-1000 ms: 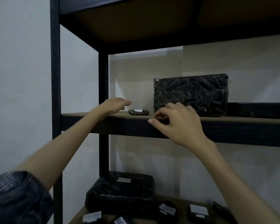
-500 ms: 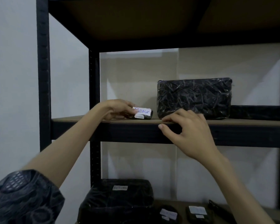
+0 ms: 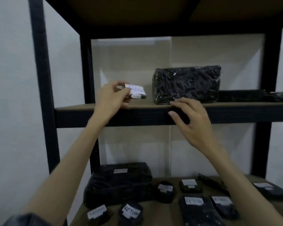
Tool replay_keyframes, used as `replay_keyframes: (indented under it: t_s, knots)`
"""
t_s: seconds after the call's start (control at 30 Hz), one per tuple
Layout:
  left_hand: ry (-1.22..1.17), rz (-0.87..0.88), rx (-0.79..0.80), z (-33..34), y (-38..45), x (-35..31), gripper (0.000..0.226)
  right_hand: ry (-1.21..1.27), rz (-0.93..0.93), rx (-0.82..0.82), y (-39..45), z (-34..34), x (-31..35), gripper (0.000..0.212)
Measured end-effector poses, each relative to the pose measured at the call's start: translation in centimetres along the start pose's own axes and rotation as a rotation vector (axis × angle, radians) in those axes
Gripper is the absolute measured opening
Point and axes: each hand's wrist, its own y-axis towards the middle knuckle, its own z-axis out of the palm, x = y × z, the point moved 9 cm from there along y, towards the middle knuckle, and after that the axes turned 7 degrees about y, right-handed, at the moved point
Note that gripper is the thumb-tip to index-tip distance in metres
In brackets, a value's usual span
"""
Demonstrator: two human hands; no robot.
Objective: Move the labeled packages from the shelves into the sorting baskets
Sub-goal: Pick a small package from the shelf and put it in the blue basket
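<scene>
Nearest, lower shelf (image 3: pixel 173 214): several small black packages with white labels, and one big wrapped bundle (image 3: pixel 119 185) at the left.
Right hand (image 3: pixel 193 123): fingers loosely curled over the front edge of the upper shelf (image 3: pixel 75 115), fingertips on the board, holding nothing.
Left hand (image 3: pixel 112 97): pinches the small labeled package (image 3: pixel 136 92) by its left end, lifted just above the shelf board; blue writing on the label, blurred.
Farther back: large black wrapped package (image 3: pixel 186 84) stands on the upper shelf, right of the small one, apart from it.
</scene>
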Motion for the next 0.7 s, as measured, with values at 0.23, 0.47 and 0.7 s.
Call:
replay_keyframes:
  t_s: [0.23, 0.47, 0.7]
  knots:
    - [-0.288, 0.030, -0.106, 6.7, -16.4, 6.9, 0.021, -0.092, 0.114, 0.134, -11.7, -5.2, -1.4, 0.028]
    - [-0.328, -0.355, 0.282, 23.2, -27.7, 14.0, 0.021, -0.199, 0.463, 0.424, -26.1, -12.5, -9.1, 0.023]
    - [-0.242, -0.433, 0.506, 40.7, -36.9, 12.6, 0.019, -0.215, 0.750, 0.595, -39.5, -23.7, -19.0, 0.016]
